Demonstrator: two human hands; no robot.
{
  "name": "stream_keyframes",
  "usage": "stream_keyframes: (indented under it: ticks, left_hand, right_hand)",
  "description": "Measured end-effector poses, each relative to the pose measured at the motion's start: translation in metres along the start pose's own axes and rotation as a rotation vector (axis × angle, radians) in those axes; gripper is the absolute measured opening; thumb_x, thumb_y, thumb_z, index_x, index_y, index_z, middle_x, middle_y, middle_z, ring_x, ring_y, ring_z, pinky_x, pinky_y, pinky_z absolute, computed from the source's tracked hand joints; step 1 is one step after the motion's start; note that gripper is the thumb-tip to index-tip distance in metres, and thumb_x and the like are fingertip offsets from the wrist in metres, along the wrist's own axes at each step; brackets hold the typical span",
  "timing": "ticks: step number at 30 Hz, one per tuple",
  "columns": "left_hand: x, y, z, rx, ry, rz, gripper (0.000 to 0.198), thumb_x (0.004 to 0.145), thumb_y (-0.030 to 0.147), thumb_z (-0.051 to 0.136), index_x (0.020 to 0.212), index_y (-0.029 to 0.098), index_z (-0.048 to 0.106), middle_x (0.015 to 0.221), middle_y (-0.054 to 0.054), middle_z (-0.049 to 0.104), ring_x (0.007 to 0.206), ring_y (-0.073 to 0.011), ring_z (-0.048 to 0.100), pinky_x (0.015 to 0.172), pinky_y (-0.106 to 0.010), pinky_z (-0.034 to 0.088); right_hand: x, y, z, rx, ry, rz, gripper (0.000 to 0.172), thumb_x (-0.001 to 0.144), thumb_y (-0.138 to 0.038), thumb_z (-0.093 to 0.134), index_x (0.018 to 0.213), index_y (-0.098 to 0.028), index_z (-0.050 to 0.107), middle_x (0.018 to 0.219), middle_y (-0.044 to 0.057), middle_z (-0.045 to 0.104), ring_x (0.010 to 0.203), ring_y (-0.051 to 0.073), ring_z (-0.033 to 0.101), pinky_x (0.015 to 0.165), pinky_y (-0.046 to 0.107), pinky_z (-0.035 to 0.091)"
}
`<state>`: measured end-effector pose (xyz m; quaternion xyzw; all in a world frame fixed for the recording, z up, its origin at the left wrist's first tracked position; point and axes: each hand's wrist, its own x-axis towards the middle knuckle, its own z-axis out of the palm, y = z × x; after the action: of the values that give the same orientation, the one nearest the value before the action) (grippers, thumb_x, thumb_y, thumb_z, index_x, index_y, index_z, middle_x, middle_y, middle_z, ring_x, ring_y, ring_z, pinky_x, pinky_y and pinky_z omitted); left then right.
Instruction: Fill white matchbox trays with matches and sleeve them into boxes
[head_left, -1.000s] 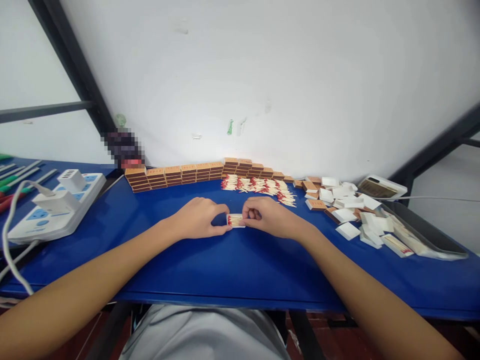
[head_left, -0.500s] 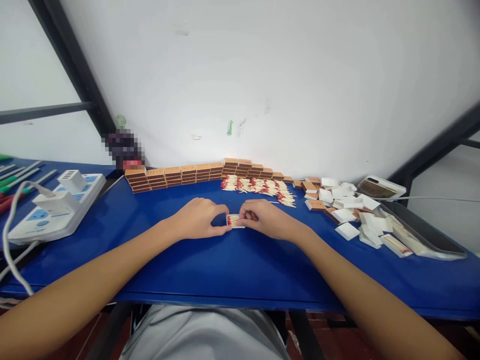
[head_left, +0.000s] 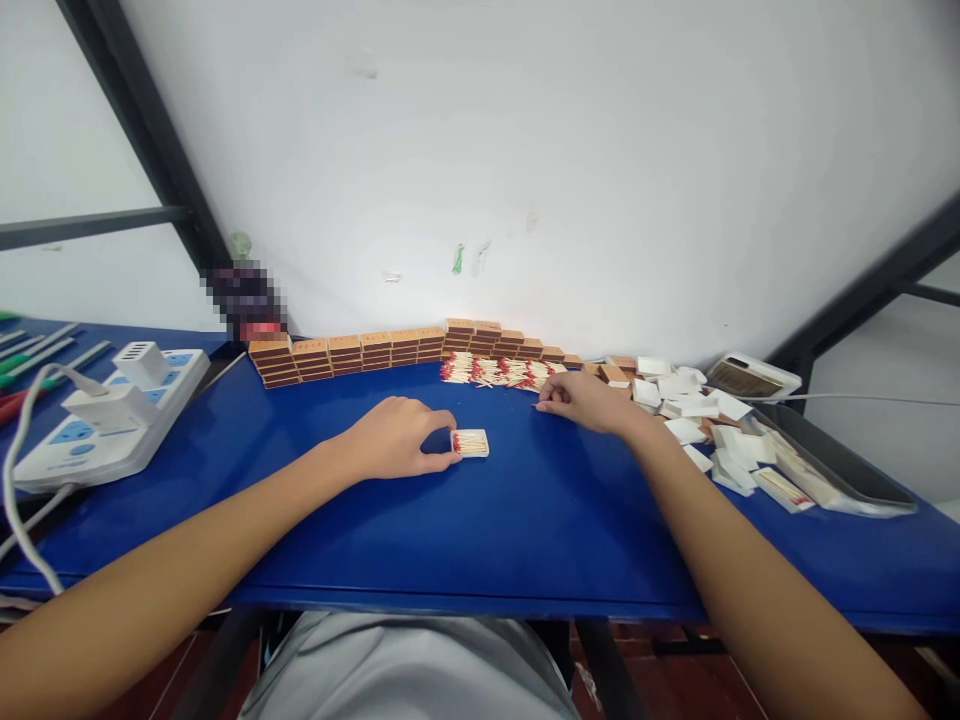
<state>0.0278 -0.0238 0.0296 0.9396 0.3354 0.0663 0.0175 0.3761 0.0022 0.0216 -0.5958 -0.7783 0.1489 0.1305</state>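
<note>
My left hand curves its thumb and forefinger around the left end of a small white matchbox tray, which lies flat on the blue table. Matches fill much of the tray, their red heads toward the left. Farther right, my right hand rests low at the table, thumb and forefinger pinched on what looks like a single match; only a small reddish tip shows. Just behind those fingers lies a pile of loose red-headed matches, its right part hidden by the hand.
Stacked brown matchboxes line the wall. White trays and more boxes lie heaped at the right, beside a phone-like white device and a dark plastic tray. A power strip with cables lies left.
My right hand has left the matchbox tray and moved right and away from me to the edge of the match pile. My left hand and the tray stay in place.
</note>
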Motion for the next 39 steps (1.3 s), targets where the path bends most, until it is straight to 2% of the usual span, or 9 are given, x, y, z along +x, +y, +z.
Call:
stream_keyframes:
  ticks: [3, 6, 11, 15, 22, 28, 34, 39]
  left_hand:
    - [0.0, 0.001, -0.001, 0.003, -0.005, -0.006, 0.037, 0.098, 0.052, 0.063, 0.117, 0.023, 0.076, 0.069, -0.002, 0.069, 0.067, -0.0224, 0.068, 0.058, -0.03, 0.033]
    - [0.001, 0.003, -0.002, 0.009, -0.014, -0.016, 0.037, 0.098, 0.051, 0.063, 0.118, 0.023, 0.076, 0.069, -0.002, 0.069, 0.066, -0.0223, 0.067, 0.058, -0.031, 0.033]
    - [0.001, 0.001, -0.001, 0.004, -0.019, -0.012, 0.037, 0.098, 0.051, 0.063, 0.118, 0.023, 0.075, 0.071, -0.002, 0.07, 0.068, -0.0223, 0.067, 0.058, -0.031, 0.032]
    - [0.001, 0.001, 0.0, 0.001, -0.022, -0.021, 0.036, 0.098, 0.052, 0.063, 0.117, 0.023, 0.075, 0.071, -0.002, 0.07, 0.068, -0.0221, 0.067, 0.058, -0.03, 0.03]
    - [0.001, 0.0, 0.0, -0.007, -0.023, -0.015, 0.036, 0.098, 0.052, 0.063, 0.117, 0.023, 0.075, 0.072, -0.002, 0.071, 0.069, -0.0221, 0.067, 0.059, -0.03, 0.03]
    - [0.001, 0.0, 0.0, 0.001, -0.017, -0.017, 0.036, 0.098, 0.052, 0.064, 0.117, 0.023, 0.075, 0.072, -0.002, 0.071, 0.068, -0.0223, 0.067, 0.058, -0.03, 0.03]
    - [0.001, 0.001, 0.0, 0.01, -0.025, -0.019, 0.037, 0.098, 0.052, 0.064, 0.118, 0.023, 0.075, 0.074, -0.002, 0.072, 0.069, -0.0225, 0.068, 0.059, -0.03, 0.033]
    - [0.001, 0.001, 0.0, 0.01, -0.029, -0.019, 0.036, 0.098, 0.051, 0.064, 0.118, 0.023, 0.075, 0.073, -0.002, 0.072, 0.069, -0.0225, 0.068, 0.059, -0.03, 0.032]
  right_hand:
    - [0.002, -0.004, 0.006, -0.004, -0.027, -0.005, 0.025, 0.092, -0.042, 0.065, 0.082, -0.019, 0.066, 0.075, 0.004, 0.067, 0.066, 0.018, 0.058, 0.063, 0.03, 0.039]
    - [-0.003, -0.002, -0.001, -0.007, -0.09, -0.004, 0.029, 0.095, -0.046, 0.061, 0.083, -0.02, 0.066, 0.078, 0.006, 0.069, 0.069, 0.019, 0.059, 0.064, 0.031, 0.04]
    - [-0.011, 0.029, -0.021, -0.081, -0.157, 0.129, 0.028, 0.089, -0.047, 0.068, 0.088, -0.02, 0.071, 0.087, 0.007, 0.073, 0.077, 0.021, 0.063, 0.066, 0.031, 0.043]
    - [-0.011, 0.043, -0.024, -0.1, -0.194, 0.181, 0.025, 0.085, -0.045, 0.071, 0.089, -0.021, 0.074, 0.086, 0.006, 0.073, 0.077, 0.02, 0.063, 0.064, 0.03, 0.043]
    - [-0.015, 0.036, -0.032, -0.094, -0.167, 0.231, 0.019, 0.078, -0.036, 0.074, 0.089, -0.02, 0.077, 0.081, 0.004, 0.071, 0.071, 0.019, 0.062, 0.059, 0.028, 0.04]
    - [-0.015, 0.036, -0.033, -0.071, -0.174, 0.219, 0.018, 0.075, -0.035, 0.076, 0.084, -0.02, 0.078, 0.074, 0.002, 0.069, 0.067, 0.017, 0.06, 0.058, 0.027, 0.038]
    - [-0.013, 0.038, -0.03, -0.049, -0.166, 0.194, 0.025, 0.074, -0.043, 0.079, 0.081, -0.019, 0.078, 0.076, 0.004, 0.072, 0.071, 0.019, 0.063, 0.06, 0.028, 0.042]
    - [-0.013, 0.04, -0.028, -0.036, -0.195, 0.238, 0.035, 0.072, -0.053, 0.082, 0.083, -0.02, 0.077, 0.081, 0.006, 0.075, 0.075, 0.021, 0.066, 0.063, 0.029, 0.046]
